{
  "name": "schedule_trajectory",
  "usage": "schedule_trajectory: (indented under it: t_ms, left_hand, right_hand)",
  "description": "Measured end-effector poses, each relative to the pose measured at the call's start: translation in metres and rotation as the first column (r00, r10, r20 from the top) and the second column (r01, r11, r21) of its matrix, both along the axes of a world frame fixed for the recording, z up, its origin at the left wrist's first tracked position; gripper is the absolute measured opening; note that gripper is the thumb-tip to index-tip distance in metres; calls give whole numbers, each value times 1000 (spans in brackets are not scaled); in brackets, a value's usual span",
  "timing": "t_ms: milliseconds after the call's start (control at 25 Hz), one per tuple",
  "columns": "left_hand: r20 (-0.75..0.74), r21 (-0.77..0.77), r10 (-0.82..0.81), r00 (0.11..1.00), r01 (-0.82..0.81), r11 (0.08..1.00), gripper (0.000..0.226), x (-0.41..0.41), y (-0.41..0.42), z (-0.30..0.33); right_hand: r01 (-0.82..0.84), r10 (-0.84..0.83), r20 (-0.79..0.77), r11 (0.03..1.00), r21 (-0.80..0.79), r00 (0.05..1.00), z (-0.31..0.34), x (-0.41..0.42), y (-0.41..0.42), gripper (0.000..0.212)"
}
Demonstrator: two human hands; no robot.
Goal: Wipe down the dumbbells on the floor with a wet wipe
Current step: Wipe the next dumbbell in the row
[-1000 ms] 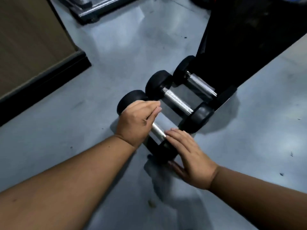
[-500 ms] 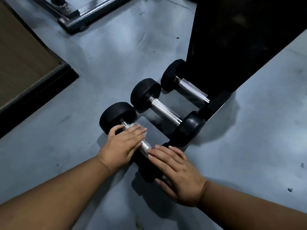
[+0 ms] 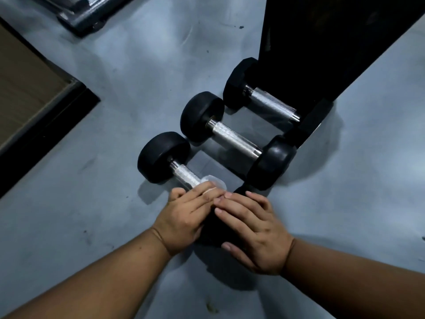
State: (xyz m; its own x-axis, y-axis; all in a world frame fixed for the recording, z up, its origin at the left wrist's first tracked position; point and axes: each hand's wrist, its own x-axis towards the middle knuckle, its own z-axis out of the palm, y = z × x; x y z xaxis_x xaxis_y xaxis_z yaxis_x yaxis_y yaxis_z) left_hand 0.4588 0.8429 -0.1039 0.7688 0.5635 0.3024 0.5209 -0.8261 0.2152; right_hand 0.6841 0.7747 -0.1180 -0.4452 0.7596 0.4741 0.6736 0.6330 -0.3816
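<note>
Three black dumbbells with knurled silver handles lie side by side on the grey floor. On the nearest dumbbell (image 3: 164, 155), my left hand (image 3: 187, 215) wraps round the near end of the handle with a white wet wipe (image 3: 215, 180) bunched under its fingers. Its near head is mostly covered by my right hand (image 3: 250, 229), which lies over it with the fingers spread and the thumb hooked under the near side. Beyond it lie the middle dumbbell (image 3: 236, 139) and the far dumbbell (image 3: 264, 100), both untouched.
A black bench or stand (image 3: 333, 42) rises at the upper right, right behind the far dumbbell. A wooden panel with a black base (image 3: 41, 125) runs along the left. A metal equipment frame (image 3: 87, 12) lies at the top left.
My left hand has slid along the nearest dumbbell's handle from its far head toward its near head, and more bare handle shows. My right hand stays on the near head.
</note>
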Motion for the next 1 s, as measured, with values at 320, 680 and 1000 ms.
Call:
schedule_trajectory:
  t_ms: [320, 680, 1000]
  left_hand:
    - [18, -33, 187, 982, -187, 982, 34, 7, -5, -8]
    - [97, -29, 349, 932, -348, 937, 34, 10, -6, -16]
    - [121, -82, 474, 872, -467, 880, 32, 0, 18, -12]
  right_hand:
    - [-1, 1, -2, 999, 42, 1000, -3, 0, 2, 55]
    - [0, 1, -26, 999, 39, 1000, -3, 4, 6, 55]
    - [0, 1, -31, 999, 46, 1000, -4, 2, 5, 56]
